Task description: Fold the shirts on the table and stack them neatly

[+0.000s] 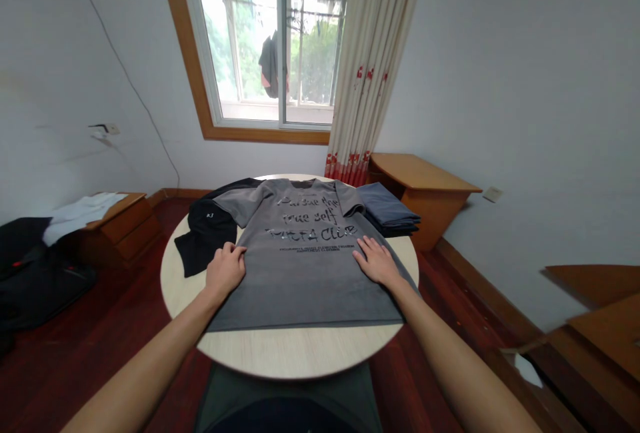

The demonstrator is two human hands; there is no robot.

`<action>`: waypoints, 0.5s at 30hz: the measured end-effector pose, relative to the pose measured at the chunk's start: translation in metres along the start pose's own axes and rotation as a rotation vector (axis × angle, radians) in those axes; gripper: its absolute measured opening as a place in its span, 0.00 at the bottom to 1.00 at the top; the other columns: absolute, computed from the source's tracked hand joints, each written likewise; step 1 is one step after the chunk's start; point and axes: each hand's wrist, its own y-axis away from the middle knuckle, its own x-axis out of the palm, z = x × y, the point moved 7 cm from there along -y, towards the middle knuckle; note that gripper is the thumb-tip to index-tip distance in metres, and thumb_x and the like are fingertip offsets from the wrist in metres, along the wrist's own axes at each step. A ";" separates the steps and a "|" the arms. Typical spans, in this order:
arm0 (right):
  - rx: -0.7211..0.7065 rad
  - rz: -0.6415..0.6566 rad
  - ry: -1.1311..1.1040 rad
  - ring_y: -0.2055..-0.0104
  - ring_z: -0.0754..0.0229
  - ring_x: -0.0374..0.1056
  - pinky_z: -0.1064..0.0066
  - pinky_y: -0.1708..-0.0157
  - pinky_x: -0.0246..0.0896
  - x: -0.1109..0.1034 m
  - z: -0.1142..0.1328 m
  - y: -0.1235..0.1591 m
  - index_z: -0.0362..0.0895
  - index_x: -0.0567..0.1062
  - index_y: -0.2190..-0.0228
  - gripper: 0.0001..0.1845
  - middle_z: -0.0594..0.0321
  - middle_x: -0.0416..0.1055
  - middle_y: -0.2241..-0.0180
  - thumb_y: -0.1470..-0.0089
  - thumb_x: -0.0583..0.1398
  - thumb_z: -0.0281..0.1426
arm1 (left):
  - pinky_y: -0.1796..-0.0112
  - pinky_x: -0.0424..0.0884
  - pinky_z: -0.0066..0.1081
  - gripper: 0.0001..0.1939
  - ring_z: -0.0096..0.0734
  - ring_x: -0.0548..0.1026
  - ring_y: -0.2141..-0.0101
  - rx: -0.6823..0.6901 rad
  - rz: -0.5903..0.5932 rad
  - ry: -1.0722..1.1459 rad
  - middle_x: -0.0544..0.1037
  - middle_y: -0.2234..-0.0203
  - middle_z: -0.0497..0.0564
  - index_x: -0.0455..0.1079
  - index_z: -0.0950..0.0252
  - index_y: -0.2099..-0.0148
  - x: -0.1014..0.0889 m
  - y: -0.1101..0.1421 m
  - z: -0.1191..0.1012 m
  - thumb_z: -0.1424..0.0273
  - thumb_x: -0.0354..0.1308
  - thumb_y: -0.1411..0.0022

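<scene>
A grey T-shirt [300,266] with printed lettering lies spread flat, front up, on a round light-wood table [295,353]. My left hand [225,268] rests on the shirt's left edge with its fingers curled in, pinching the fabric there. My right hand [375,261] lies flat on the shirt's right side, fingers stretched out and apart. Both forearms reach in from the near edge of the table.
A black garment [205,236] lies on the table left of the shirt. Folded dark blue clothes [393,212] sit at the right rim. A wooden cabinet [420,193] stands behind right, a low drawer unit [120,223] with white cloth at left, curtain and window behind.
</scene>
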 end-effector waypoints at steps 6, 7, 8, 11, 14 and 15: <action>-0.006 0.087 0.044 0.28 0.47 0.45 0.52 0.34 0.45 -0.012 0.010 0.013 0.41 0.57 0.32 0.36 0.52 0.48 0.29 0.33 0.45 0.48 | 0.63 0.73 0.36 0.22 0.44 0.80 0.61 0.005 0.181 -0.025 0.75 0.50 0.56 0.76 0.58 0.46 -0.012 0.009 0.005 0.69 0.43 0.30; -0.016 0.107 0.055 0.29 0.46 0.47 0.52 0.35 0.48 -0.017 0.013 0.016 0.40 0.57 0.33 0.36 0.51 0.49 0.30 0.34 0.46 0.48 | 0.62 0.73 0.36 0.21 0.45 0.80 0.58 0.009 0.234 -0.028 0.76 0.50 0.55 0.76 0.57 0.46 -0.015 0.009 0.007 0.70 0.44 0.31; -0.028 0.131 0.066 0.30 0.45 0.49 0.52 0.36 0.50 -0.021 0.016 0.019 0.40 0.58 0.33 0.37 0.49 0.50 0.30 0.34 0.47 0.48 | 0.60 0.73 0.36 0.20 0.46 0.80 0.56 0.012 0.294 -0.027 0.77 0.50 0.54 0.77 0.56 0.47 -0.018 0.009 0.009 0.70 0.46 0.33; -0.084 0.236 0.113 0.34 0.40 0.57 0.53 0.39 0.54 -0.036 0.026 0.031 0.36 0.61 0.35 0.40 0.42 0.55 0.33 0.38 0.52 0.49 | 0.58 0.72 0.35 0.19 0.47 0.78 0.51 0.034 0.489 -0.029 0.80 0.51 0.52 0.78 0.54 0.49 -0.026 0.010 0.014 0.71 0.53 0.39; -0.145 0.355 0.162 0.41 0.38 0.65 0.54 0.43 0.59 -0.050 0.037 0.046 0.33 0.66 0.39 0.40 0.37 0.63 0.39 0.41 0.56 0.50 | 0.58 0.72 0.34 0.19 0.46 0.79 0.53 0.109 0.636 -0.023 0.82 0.55 0.52 0.78 0.55 0.52 -0.034 0.016 0.014 0.72 0.58 0.45; -0.162 0.385 0.174 0.43 0.38 0.67 0.55 0.45 0.60 -0.055 0.040 0.050 0.33 0.69 0.41 0.39 0.37 0.65 0.41 0.42 0.57 0.50 | 0.58 0.72 0.34 0.18 0.45 0.79 0.54 0.138 0.674 -0.009 0.82 0.56 0.51 0.79 0.56 0.53 -0.036 0.019 0.014 0.72 0.60 0.47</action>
